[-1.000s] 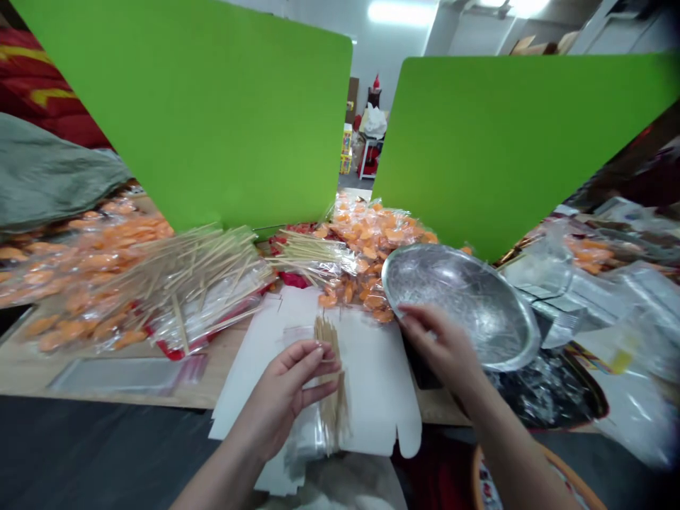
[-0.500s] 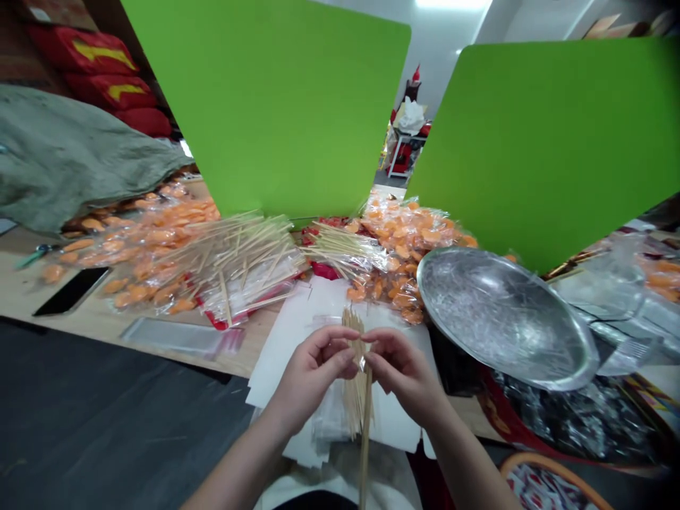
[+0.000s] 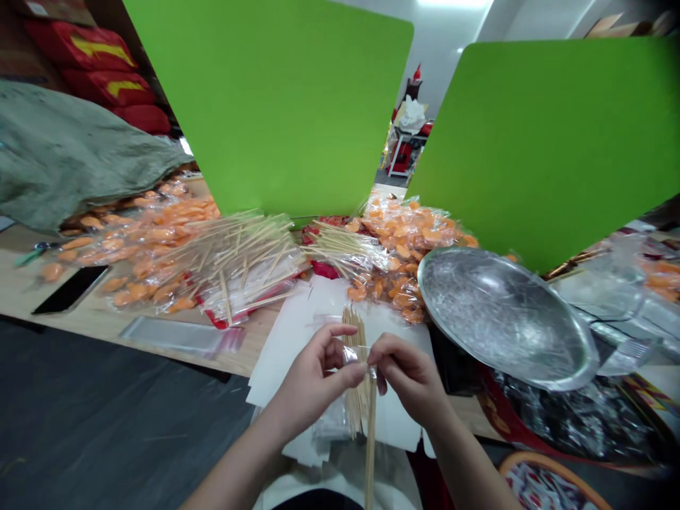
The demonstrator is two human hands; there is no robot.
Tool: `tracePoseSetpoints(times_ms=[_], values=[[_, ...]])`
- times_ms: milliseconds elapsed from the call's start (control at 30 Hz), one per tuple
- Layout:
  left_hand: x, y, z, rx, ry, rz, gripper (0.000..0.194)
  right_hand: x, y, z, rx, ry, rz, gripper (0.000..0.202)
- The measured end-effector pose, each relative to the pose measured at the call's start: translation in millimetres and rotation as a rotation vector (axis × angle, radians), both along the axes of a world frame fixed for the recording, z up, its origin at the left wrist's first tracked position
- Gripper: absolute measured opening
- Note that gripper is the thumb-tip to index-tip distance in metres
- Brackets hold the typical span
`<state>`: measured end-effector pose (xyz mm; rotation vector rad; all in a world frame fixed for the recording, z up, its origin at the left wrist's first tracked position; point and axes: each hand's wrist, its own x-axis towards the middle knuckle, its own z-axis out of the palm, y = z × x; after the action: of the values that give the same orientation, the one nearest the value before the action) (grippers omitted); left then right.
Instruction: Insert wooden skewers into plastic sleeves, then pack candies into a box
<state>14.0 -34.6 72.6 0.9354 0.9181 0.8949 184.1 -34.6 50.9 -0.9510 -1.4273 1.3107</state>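
Note:
My left hand (image 3: 321, 368) curls its fingers around a small piece of clear plastic (image 3: 350, 356), its thumb reaching toward my other hand. My right hand (image 3: 406, 375) pinches the top end of a clear-wrapped bundle of thin sticks (image 3: 370, 446), which hangs down toward my lap. Beneath both hands, a pile of loose wooden sticks (image 3: 352, 411) lies on white card (image 3: 287, 340). Clear plastic sleeves (image 3: 332, 423) rest beside that pile.
Wrapped sticks (image 3: 239, 248) and orange pieces in bags (image 3: 143, 248) cover the left of the table. A metal bowl (image 3: 504, 312) leans at the right, near more orange pieces (image 3: 409, 234). Green panels (image 3: 287, 106) stand behind. A phone (image 3: 71, 289) lies far left.
My right hand has closed on the top of the stick bundle and shifted slightly right. The clear plastic now shows between my left thumb and fingers.

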Motion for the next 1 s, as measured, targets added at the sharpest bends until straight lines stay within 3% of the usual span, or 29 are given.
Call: tracePoseSetpoints(times_ms=[67, 167, 233, 300, 367, 467, 600, 700, 800, 1000], values=[[3.5, -0.3, -0.6, 0.024, 0.070, 0.034, 0.042, 0.8, 2.0, -0.7, -0.037, 0.085, -0.048, 0.009], [7.0, -0.3, -1.3, 0.030, 0.105, 0.073, 0.042, -0.6, 5.4, 0.9, -0.172, 0.151, -0.065, 0.036], [4.5, 0.9, -4.0, 0.048, 0.120, 0.074, 0.044, -3.8, 7.4, 1.4, -0.274, 0.005, 0.045, 0.040], [-4.6, 4.9, -12.9, 0.079, 0.160, 0.078, 0.046, -7.7, 12.2, -1.0, -0.329, -0.145, 0.078, 0.031], [-20.0, 12.6, -31.4, 0.162, 0.288, 0.144, 0.045, -10.5, 25.4, -5.5, -0.345, -0.144, -0.032, 0.033], [-45.4, 26.2, -74.9, 0.392, 0.656, 0.214, 0.036, -12.3, 71.2, -9.3, -0.344, 0.031, -0.302, 0.033], [-56.1, 28.1, -132.0, 0.620, 1.075, -0.071, 0.041, -11.5, 159.5, -3.7, -0.310, 0.130, -0.609, 0.029], [-49.8, 18.1, -154.1, 0.716, 1.232, -0.080, 0.045, -4.4, 193.3, -9.0, -0.333, 0.008, -0.652, 0.026], [-45.9, 15.8, -160.0, 0.766, 1.307, -0.042, 0.042, 6.4, 170.3, -35.1, -0.383, -0.242, -0.588, 0.020], [-34.5, 44.6, -155.1, 0.708, 1.316, 0.091, 0.039, 9.5, 72.4, -106.1, -0.435, -0.838, -0.473, 0.009]])
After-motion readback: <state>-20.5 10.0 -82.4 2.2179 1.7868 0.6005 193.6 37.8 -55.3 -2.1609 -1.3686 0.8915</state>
